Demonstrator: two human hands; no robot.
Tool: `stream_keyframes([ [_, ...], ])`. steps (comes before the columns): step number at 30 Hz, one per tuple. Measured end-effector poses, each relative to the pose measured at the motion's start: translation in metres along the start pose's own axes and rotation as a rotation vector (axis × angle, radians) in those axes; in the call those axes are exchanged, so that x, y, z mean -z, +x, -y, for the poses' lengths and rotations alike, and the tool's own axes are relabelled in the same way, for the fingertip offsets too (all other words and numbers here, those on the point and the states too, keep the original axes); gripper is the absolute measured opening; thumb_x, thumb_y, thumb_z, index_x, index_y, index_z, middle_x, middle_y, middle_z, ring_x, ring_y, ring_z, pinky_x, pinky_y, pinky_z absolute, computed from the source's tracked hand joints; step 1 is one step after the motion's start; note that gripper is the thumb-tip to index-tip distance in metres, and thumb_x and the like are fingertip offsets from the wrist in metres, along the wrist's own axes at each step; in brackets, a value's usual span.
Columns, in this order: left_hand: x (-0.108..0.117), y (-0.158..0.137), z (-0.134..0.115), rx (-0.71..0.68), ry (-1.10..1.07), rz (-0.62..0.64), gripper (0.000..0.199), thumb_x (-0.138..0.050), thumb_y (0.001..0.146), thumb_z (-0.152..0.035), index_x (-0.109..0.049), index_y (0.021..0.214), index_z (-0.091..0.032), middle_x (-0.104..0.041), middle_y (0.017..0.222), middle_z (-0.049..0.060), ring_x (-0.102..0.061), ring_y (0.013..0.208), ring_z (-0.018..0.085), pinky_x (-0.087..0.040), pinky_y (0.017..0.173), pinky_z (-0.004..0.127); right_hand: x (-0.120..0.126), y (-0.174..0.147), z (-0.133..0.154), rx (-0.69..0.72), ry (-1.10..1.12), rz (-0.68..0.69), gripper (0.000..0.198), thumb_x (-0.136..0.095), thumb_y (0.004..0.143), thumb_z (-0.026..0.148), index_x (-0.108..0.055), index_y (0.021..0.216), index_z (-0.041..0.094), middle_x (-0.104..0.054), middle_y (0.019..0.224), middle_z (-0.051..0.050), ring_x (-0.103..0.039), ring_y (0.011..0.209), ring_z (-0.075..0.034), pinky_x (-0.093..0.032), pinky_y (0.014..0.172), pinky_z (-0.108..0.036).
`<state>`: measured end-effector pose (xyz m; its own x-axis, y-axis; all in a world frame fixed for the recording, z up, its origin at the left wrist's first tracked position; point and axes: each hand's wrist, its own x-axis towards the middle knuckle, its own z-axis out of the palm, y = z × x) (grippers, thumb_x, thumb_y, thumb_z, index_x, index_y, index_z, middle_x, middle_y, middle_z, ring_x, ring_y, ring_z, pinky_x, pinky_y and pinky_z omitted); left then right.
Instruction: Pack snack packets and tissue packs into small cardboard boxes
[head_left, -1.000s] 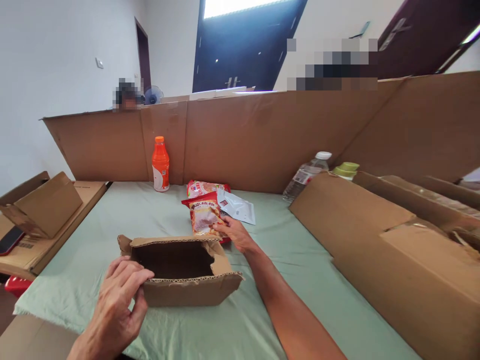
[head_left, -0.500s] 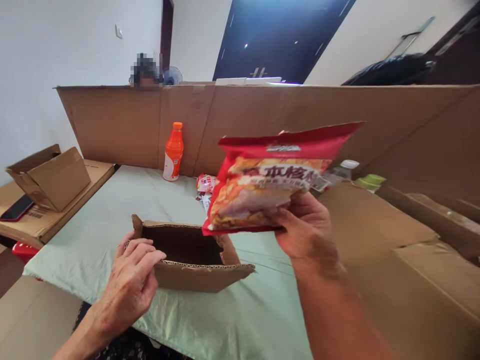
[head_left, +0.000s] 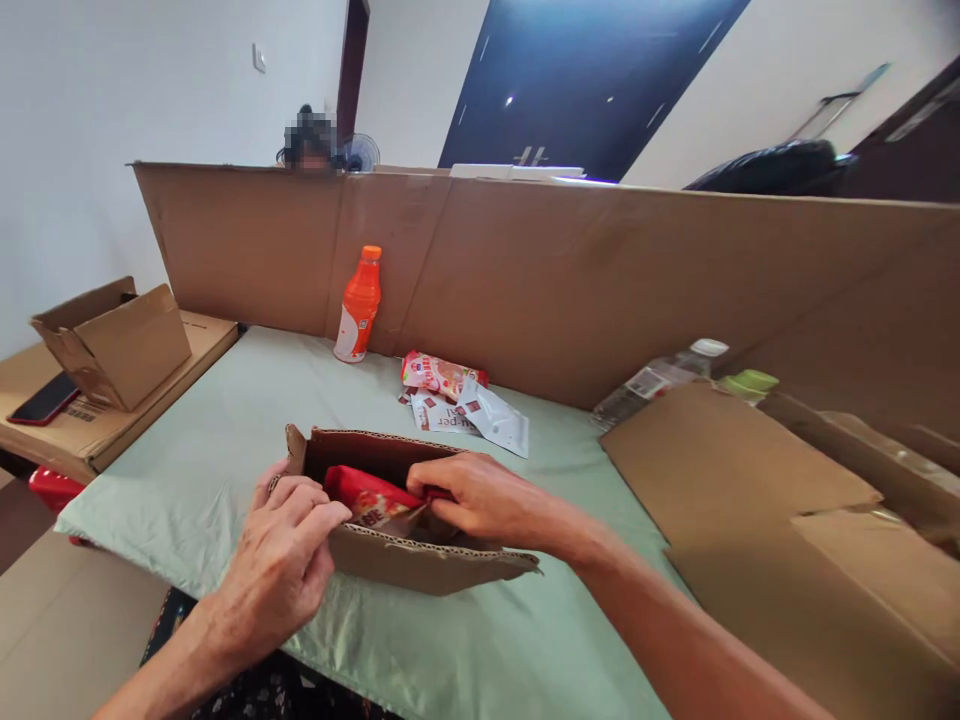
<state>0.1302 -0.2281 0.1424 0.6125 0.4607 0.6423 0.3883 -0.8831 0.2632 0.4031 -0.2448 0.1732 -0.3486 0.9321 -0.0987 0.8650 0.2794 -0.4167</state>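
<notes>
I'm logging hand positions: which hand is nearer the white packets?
Right. The right hand grips the red packet in the cardboard box, this side of the white packets. The left hand holds the box's left end, farther away.

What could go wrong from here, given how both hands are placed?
The red snack bag is inside the open cardboard box, its end in the right hand; it might crumple in that narrow space. The box may shift if the left hand slips off its left end.
</notes>
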Motion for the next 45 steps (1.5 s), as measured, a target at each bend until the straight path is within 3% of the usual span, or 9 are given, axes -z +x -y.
stream_keyframes([
  [6,0.011,0.011,-0.003,-0.091,0.075,0.06,0.031,-0.052,0.082,-0.002,-0.065,0.104,-0.021,-0.073,0.106,0.006,-0.063,0.124,0.028,-0.029,0.124,0.064,-0.022,0.02,0.016,0.004,-0.046,0.127,0.016,-0.057,0.082,0.008,-0.068,0.081,0.019,-0.074,0.085,-0.003,-0.06,0.075,-0.016,-0.032,0.063,-0.026],
  [9,0.014,0.017,-0.005,-0.168,0.072,0.119,0.027,-0.054,0.084,-0.006,-0.065,0.105,-0.019,-0.073,0.113,0.008,-0.062,0.125,0.028,-0.039,0.121,0.056,-0.029,0.021,0.011,0.034,0.009,0.088,0.017,-0.059,0.084,0.009,-0.071,0.088,0.019,-0.075,0.09,-0.004,-0.064,0.081,-0.017,-0.038,0.069,-0.026],
  [15,0.022,0.041,-0.008,-0.037,0.18,0.612,0.018,-0.056,0.086,-0.012,-0.065,0.099,-0.018,-0.073,0.098,0.009,-0.071,0.087,0.028,-0.06,0.077,0.044,-0.02,0.011,0.009,0.083,0.154,0.167,0.023,-0.06,0.087,0.013,-0.076,0.103,0.018,-0.079,0.103,-0.006,-0.07,0.094,-0.021,-0.048,0.084,-0.029],
  [22,0.024,0.077,-0.003,-0.068,0.22,0.878,0.009,-0.066,0.086,-0.022,-0.067,0.093,-0.016,-0.074,0.09,0.01,-0.072,0.088,0.032,-0.057,0.077,0.043,-0.018,0.0,0.008,0.091,0.327,0.14,0.029,-0.053,0.092,0.016,-0.077,0.109,0.02,-0.079,0.111,-0.005,-0.072,0.1,-0.02,-0.052,0.09,-0.031],
  [26,0.021,0.086,0.002,-0.053,0.214,0.961,0.007,-0.068,0.084,-0.024,-0.068,0.088,-0.018,-0.074,0.092,0.009,-0.071,0.09,0.03,-0.055,0.079,0.041,-0.014,-0.013,0.004,0.182,0.368,-0.029,0.027,-0.053,0.095,0.018,-0.076,0.108,0.022,-0.079,0.108,-0.004,-0.072,0.098,-0.018,-0.054,0.091,-0.03],
  [31,0.02,0.079,0.005,-0.047,0.079,0.868,0.005,-0.068,0.083,-0.022,-0.064,0.081,-0.019,-0.07,0.086,0.006,-0.067,0.085,0.025,-0.053,0.079,0.037,0.002,-0.05,-0.015,0.322,0.566,-0.553,0.022,-0.055,0.102,0.028,-0.076,0.104,0.024,-0.079,0.097,-0.005,-0.073,0.088,-0.017,-0.059,0.077,-0.028],
  [35,0.02,0.07,0.005,-0.075,-0.007,0.756,0.006,-0.068,0.082,-0.019,-0.063,0.082,-0.021,-0.068,0.09,0.005,-0.062,0.096,0.026,-0.051,0.09,0.039,0.001,-0.04,-0.075,-0.073,0.454,-0.968,0.024,-0.057,0.099,0.038,-0.076,0.105,0.024,-0.078,0.102,-0.006,-0.071,0.085,-0.019,-0.059,0.077,-0.033],
  [38,0.02,0.065,0.005,-0.073,-0.016,0.765,0.011,-0.066,0.081,-0.013,-0.063,0.088,-0.021,-0.069,0.099,0.006,-0.06,0.104,0.027,-0.05,0.095,0.042,-0.015,-0.003,-0.138,-0.462,0.257,-0.905,0.03,-0.057,0.091,0.037,-0.073,0.111,0.022,-0.076,0.113,-0.008,-0.071,0.097,-0.024,-0.058,0.084,-0.039],
  [45,0.019,0.064,0.008,0.036,-0.04,0.841,0.023,-0.066,0.079,-0.014,-0.067,0.1,-0.023,-0.067,0.117,0.008,-0.06,0.115,0.03,-0.049,0.105,0.05,-0.071,0.063,-0.231,-0.733,0.158,-0.94,0.046,-0.058,0.078,0.017,-0.064,0.124,0.015,-0.065,0.133,-0.019,-0.056,0.126,-0.035,-0.044,0.106,-0.053],
])
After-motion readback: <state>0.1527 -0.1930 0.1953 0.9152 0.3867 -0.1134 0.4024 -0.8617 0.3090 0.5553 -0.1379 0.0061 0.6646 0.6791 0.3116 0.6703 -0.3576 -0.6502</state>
